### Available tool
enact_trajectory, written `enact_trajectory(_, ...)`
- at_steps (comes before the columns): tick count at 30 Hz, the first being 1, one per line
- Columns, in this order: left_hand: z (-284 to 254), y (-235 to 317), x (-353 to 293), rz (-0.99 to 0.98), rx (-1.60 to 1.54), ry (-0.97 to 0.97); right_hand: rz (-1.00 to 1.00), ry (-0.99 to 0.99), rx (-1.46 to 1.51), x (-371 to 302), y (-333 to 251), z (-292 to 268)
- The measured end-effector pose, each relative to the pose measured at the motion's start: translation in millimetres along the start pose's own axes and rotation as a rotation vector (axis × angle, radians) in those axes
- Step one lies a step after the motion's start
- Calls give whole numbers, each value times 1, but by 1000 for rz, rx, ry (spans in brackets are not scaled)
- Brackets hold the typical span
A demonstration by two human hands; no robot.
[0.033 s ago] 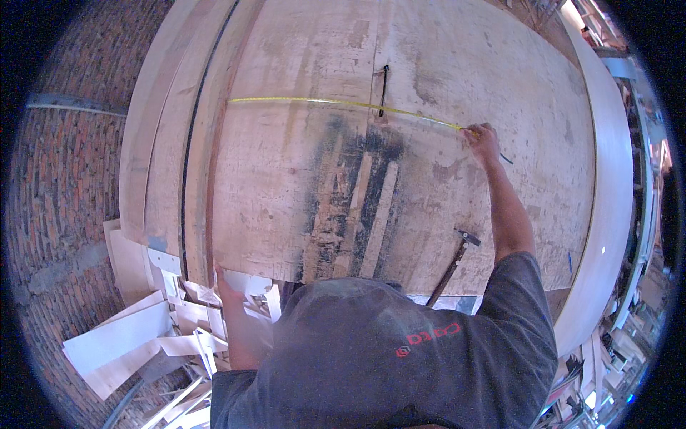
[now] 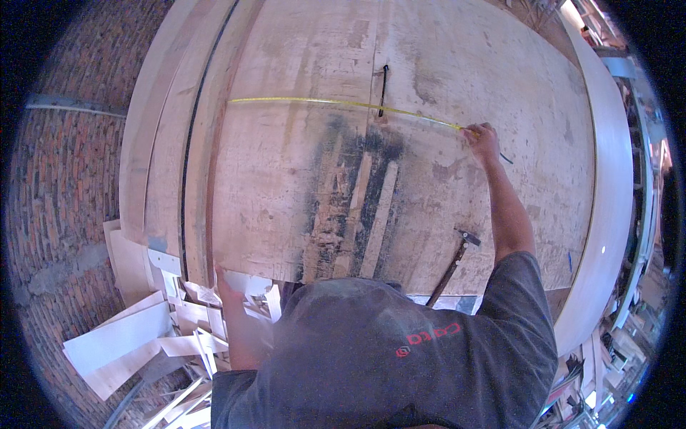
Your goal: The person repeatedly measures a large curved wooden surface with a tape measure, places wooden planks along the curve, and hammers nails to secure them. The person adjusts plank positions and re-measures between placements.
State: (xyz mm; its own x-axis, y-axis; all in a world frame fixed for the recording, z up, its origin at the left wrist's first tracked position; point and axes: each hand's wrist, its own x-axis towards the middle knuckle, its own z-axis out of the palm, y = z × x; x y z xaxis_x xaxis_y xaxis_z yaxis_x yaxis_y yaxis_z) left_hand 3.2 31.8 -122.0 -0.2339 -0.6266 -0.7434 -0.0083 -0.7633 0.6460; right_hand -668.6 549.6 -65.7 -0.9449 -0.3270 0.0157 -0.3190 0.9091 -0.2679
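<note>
A yellow tape measure blade (image 2: 314, 101) stretches across the large wooden work surface (image 2: 271, 193), from the long raised strip (image 2: 221, 129) on the left to my right hand (image 2: 484, 139). My right hand is closed round that end of the tape, and a short dark strap sticks out beside the wrist. Down at the near left, my left hand (image 2: 223, 280) is at the near end of the raised strip; its fingers are blurred and mostly hidden. A hammer (image 2: 447, 274) lies by the near edge, left of my right arm. Under the tape passes a thin black bar (image 2: 384, 89).
Two narrow wood strips (image 2: 379, 218) lie on a dark stained patch mid-surface. A small blue stick (image 2: 569, 260) is at the right. White board offcuts (image 2: 121, 343) pile up at the lower left, beside a brick wall (image 2: 64, 186). A pale panel (image 2: 611, 179) borders the right side.
</note>
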Motion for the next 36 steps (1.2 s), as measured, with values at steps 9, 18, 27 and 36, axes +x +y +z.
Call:
enact_trajectory(9, 11, -3, -7, 41, -45, -50, 3, -6, -8, 1, -4, -2)
enact_trajectory(18, 14, 0, -9, 58, 102, 98, 18, 2, -8, 0, 0, 1)
enact_trajectory(27, -3, -2, 6, 10, -25, 81, -13, -11, 41, 1, 8, 3)
enact_trajectory(36, 19, 17, -10, 28, -19, 53, -62, -13, 18, 3, -2, 6)
